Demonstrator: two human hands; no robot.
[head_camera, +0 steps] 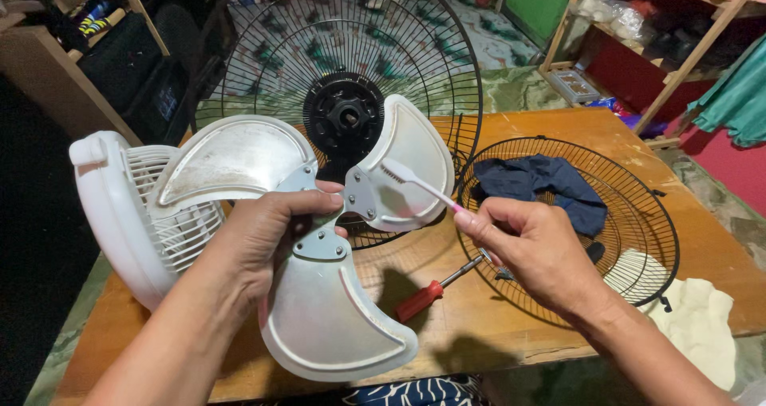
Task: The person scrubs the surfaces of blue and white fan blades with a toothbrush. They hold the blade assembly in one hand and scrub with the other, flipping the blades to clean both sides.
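My left hand (pixel 267 242) grips the hub of a white three-blade fan propeller (pixel 319 318), held up over the wooden table (pixel 558 130). My right hand (pixel 531 250) holds a pink-handled toothbrush (pixel 415 181) with its bristles resting on the upper right blade. Behind the propeller stands the fan's rear wire guard (pixel 351 47) with the black motor hub (pixel 345 117) at its centre. The white fan body (pixel 120 214) lies at the left.
The front wire guard (pixel 630 214) lies flat on the table at the right with a dark blue cloth (pixel 542 181) in it. A red-handled screwdriver (pixel 427 293) lies under my hands. A cream cloth (pixel 698 322) hangs at the table's right edge. Wooden shelves stand behind.
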